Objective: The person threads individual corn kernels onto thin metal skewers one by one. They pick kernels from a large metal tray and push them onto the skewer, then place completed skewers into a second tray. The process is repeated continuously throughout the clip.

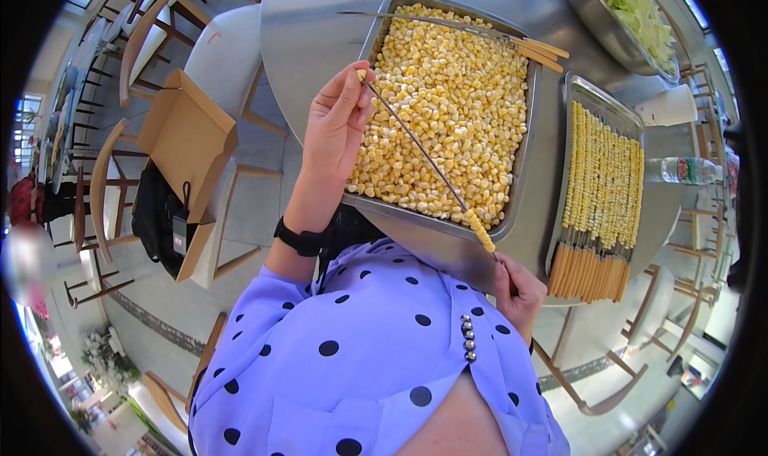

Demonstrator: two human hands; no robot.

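Note:
A metal skewer (420,145) slants over a steel tray (517,216) full of loose corn kernels (444,114). My right hand (519,289) grips its lower end, where the handle is hidden. Just above that hand, a short row of kernels (480,231) is threaded on the skewer. My left hand (342,111) pinches a corn kernel (361,74) at the upper tip. Across the tray's far edge lie several skewers with wooden handles (540,53). To the right, a smaller steel tray (606,108) holds many corn-covered skewers (603,180), their wooden handles towards me.
On the steel table (312,54), a metal bowl of cut lettuce (606,30) stands at the far right, with a paper cup (669,106) and a plastic water bottle (690,171) nearer. An open cardboard box (186,138) with a black bag (159,222) rests on a chair at left.

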